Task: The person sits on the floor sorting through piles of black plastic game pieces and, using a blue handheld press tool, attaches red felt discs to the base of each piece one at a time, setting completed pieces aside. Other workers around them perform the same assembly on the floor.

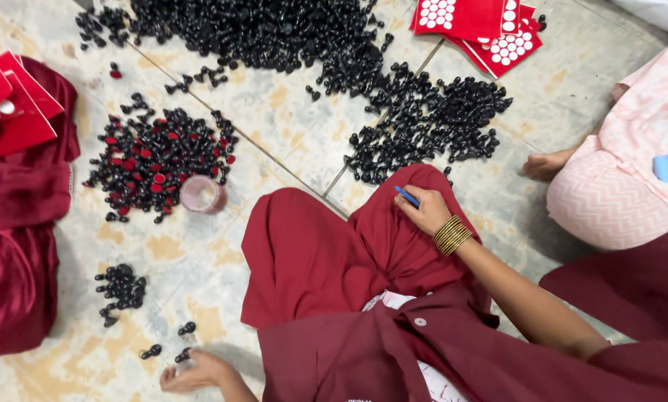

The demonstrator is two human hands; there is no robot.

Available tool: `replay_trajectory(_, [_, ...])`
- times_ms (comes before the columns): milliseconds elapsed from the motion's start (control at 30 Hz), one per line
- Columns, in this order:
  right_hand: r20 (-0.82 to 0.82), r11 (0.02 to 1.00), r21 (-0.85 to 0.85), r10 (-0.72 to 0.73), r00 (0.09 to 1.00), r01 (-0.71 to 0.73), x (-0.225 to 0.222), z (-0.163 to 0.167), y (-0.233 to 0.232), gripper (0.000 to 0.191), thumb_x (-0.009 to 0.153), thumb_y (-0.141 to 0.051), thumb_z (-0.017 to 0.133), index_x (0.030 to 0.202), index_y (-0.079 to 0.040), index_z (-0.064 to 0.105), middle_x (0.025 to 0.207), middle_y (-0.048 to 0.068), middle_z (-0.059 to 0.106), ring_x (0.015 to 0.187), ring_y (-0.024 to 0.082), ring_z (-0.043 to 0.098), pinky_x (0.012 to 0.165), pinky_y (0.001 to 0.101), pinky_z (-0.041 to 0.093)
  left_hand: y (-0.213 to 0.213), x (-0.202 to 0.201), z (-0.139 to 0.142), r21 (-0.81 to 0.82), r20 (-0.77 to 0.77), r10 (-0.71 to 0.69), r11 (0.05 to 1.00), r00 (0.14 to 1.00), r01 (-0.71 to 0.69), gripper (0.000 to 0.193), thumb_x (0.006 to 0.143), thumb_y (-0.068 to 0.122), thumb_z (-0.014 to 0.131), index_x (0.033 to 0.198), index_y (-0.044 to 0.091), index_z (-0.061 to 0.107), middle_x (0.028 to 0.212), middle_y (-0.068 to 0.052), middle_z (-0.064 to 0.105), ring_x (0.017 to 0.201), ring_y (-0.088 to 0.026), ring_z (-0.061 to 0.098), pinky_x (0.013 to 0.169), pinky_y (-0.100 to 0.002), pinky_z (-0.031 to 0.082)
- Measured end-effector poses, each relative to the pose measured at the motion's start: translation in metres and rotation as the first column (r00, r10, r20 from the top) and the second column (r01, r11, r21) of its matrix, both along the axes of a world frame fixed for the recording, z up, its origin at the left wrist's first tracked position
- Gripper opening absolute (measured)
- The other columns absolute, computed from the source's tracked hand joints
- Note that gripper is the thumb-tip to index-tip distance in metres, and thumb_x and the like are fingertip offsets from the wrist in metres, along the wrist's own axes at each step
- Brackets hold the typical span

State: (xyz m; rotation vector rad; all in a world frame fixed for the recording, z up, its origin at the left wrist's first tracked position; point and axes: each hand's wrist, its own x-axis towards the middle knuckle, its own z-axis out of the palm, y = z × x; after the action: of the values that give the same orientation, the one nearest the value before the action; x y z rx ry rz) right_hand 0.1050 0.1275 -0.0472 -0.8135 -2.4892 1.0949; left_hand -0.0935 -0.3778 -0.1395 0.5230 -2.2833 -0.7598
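Down on the tiled floor (289, 141), the right hand (427, 211) rests on the maroon cloth (311, 253) over the knee, at about 3 o'clock from frame centre. Its grip is closed in a light pinch around a thin blue stick (406, 196), tip pointing toward 10 o'clock. That stick looks light and stiff, best held near its middle, pen fashion. Gold bangles (451, 234) sit on the wrist.

The left hand (192, 372) lies low at 7 o'clock, fingers curled loosely on the floor; whether it has hold of anything I cannot tell. Just beside it, toward 11 o'clock, lie 3 small black pieces (186, 327), with a small cluster (122, 286) beyond. They look hard, glossy and light, likely slippery, so a fingertip pinch across the body suits them.

At 10 o'clock sits a pile with red-capped pieces (159, 160) and a pink cup (202, 193). A big black heap (274, 30) fills 12 o'clock, red dotted cards (490, 26) at 1 o'clock.
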Motion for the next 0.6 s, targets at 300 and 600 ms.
replay_trajectory(300, [0.052, 0.999, -0.038, -0.017, 0.999, 0.019, 0.006, -0.01, 0.003, 0.029, 0.094, -0.031, 0.07, 0.094, -0.003, 0.067, 0.071, 0.018, 0.063, 0.058, 0.031, 0.062, 0.058, 0.0421, 0.048, 0.136, 0.028, 0.124, 0.799, -0.006, -0.945, 0.192, 0.328, 0.57, 0.018, 0.098, 0.005, 0.064, 0.115, 0.001, 0.067, 0.095, -0.004, 0.065, 0.085, -0.015, 0.061, 0.079, -0.028, 0.051])
replay_trajectory(600, [0.18, 0.987, -0.156, 0.004, 0.984, 0.025, 0.008, -0.029, 0.017, 0.029, 0.096, -0.035, 0.07, 0.093, -0.005, 0.071, 0.074, 0.011, 0.07, 0.065, 0.022, 0.068, 0.063, 0.0365, 0.054, 0.248, 0.114, 0.348, 0.32, -0.314, 0.096, -0.926, -0.945, -0.2, 0.031, 0.101, 0.016, 0.059, 0.128, 0.002, 0.063, 0.104, -0.01, 0.066, 0.097, -0.025, 0.066, 0.085, -0.037, 0.052])
